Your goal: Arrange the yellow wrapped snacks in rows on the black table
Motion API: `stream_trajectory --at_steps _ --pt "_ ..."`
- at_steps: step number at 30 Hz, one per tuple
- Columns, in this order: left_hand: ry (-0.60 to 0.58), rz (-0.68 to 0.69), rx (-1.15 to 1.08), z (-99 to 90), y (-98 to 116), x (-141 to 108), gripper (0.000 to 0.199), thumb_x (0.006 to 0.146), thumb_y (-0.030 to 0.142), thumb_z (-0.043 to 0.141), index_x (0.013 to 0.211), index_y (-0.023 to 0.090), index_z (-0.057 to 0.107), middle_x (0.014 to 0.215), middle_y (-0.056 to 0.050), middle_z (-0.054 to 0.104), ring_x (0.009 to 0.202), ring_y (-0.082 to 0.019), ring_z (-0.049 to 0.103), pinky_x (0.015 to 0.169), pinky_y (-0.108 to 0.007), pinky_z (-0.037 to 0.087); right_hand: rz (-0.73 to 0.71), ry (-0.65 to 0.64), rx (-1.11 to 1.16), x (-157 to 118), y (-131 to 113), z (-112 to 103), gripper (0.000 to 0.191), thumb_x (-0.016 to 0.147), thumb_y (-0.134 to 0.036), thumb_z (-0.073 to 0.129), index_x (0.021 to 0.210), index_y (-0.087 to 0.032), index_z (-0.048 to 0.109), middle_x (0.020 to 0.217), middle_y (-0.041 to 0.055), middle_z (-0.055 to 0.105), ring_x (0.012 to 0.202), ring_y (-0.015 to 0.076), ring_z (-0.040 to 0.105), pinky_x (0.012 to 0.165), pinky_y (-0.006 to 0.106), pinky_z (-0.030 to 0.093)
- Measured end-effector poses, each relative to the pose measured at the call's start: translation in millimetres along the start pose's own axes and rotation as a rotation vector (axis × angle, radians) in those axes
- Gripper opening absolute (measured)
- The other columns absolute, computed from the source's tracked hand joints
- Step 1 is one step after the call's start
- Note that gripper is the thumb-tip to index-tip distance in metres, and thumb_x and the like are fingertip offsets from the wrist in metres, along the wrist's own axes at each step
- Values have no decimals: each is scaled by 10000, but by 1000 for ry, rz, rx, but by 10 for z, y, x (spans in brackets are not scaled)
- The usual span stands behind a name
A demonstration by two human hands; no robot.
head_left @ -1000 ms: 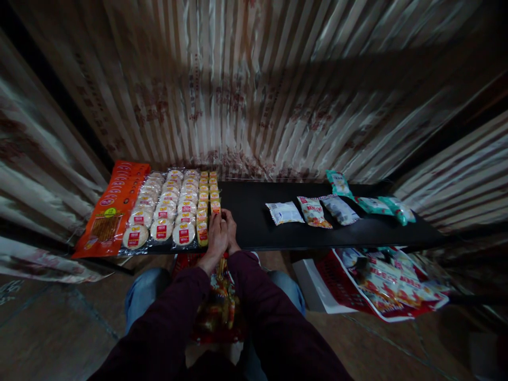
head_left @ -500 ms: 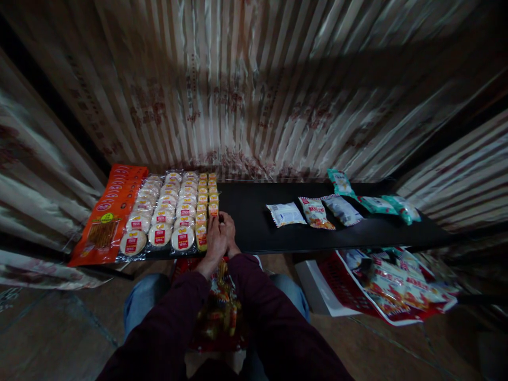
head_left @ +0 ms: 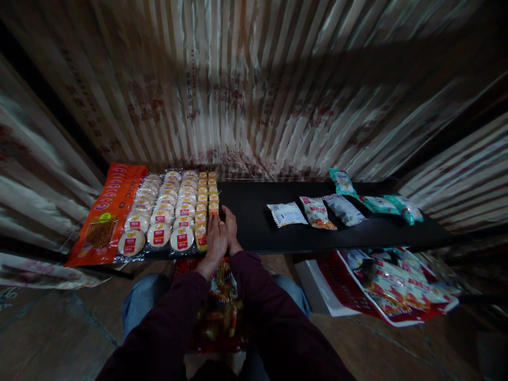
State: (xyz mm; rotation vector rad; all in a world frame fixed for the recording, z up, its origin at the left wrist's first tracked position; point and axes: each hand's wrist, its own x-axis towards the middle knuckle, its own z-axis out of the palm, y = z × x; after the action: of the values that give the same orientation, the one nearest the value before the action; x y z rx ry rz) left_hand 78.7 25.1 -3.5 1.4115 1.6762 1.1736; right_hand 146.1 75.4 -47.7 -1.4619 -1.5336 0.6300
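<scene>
Two narrow columns of small yellow-wrapped snacks (head_left: 201, 208) line the black shelf (head_left: 250, 211). My left hand (head_left: 216, 238) lies over the front of the right-hand column, fingers stretched forward and touching the packs. What is under its palm is hidden. Close against it on the right, my right hand (head_left: 231, 228) stands on edge beside the column, fingers extended and nothing visible in them. Left of the yellow snacks run three columns of round white crackers (head_left: 182, 239) in clear wrappers. An orange bag of stick-shaped snacks (head_left: 103, 222) lies at the far left.
White snack bags (head_left: 287, 214) and green snack bags (head_left: 379, 205) lie on the shelf's right half. Below, a red basket (head_left: 349, 286) of bags stands at right, beside a white box (head_left: 317, 288). Gold-wrapped snacks (head_left: 222, 312) fill a red container between my knees. A pleated curtain (head_left: 246, 106) hangs behind.
My right hand's fingers have lifted and straightened, moving slightly off my left hand. My left hand stays on the yellow column, its fingers a little straighter. The snacks keep their places.
</scene>
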Motion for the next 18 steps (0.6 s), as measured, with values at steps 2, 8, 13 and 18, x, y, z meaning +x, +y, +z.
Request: stream_trajectory --at_steps 2,8,13,18 --pt "-8 -13 -15 -5 10 5 458 895 284 331 1274 114 525 1405 -132 473 1396 -215 282 1172 -389 192 6 -28 11 30 8 10 519 792 -249 508 1304 -167 488 1312 101 556 1198 236 503 1047 397 380" --pt "-4 -22 -21 1 4 22 477 894 285 330 1308 115 495 1427 -122 452 1407 -205 255 1175 -381 180 6 -89 45 83 2 26 474 821 -283 493 1286 -193 519 1285 75 591 1159 214 549 1040 372 403" --pt "1 10 -4 -16 18 -13 492 894 283 327 1336 123 469 1453 -120 419 1414 -200 239 1180 -376 164 9 -76 68 80 -36 19 520 807 -268 514 1317 -170 489 1328 93 556 1217 221 513 1061 377 387" --pt "7 9 -13 -20 37 -36 516 899 300 331 1373 118 424 1464 -119 403 1411 -205 247 1180 -376 169 -9 -70 99 83 -79 16 506 829 -291 520 1328 -221 478 1312 56 577 1187 205 544 1046 355 408"
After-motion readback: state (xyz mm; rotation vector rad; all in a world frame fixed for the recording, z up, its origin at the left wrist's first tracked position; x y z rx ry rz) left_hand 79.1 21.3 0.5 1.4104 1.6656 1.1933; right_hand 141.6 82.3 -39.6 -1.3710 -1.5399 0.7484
